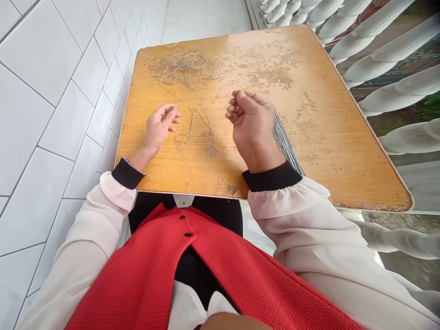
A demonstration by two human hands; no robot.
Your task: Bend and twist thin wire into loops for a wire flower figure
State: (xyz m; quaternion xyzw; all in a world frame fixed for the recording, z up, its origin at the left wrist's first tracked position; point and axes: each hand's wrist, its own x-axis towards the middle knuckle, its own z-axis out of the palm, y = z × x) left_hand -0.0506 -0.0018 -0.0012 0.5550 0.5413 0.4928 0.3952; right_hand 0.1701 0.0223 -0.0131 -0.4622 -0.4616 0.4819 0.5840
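Note:
My left hand (161, 127) is closed in a pinch above the left part of the table. From its fingertips a short piece of thin wire (175, 95) sticks up. My right hand (252, 117) is curled, thumb pressed against the index finger; anything in that pinch is too thin or hidden to make out. Between the hands lie two bent wires with looped ends, a left one (191, 123) and a right one (208, 123). A bundle of straight dark grey wires (287, 144) lies beside my right wrist, partly covered by it.
A tangled heap of bent, looped wires (185, 66) lies at the far left of the worn wooden table (330, 119). A white tiled wall (62, 91) runs along the left side. White balusters (395, 59) stand along the right.

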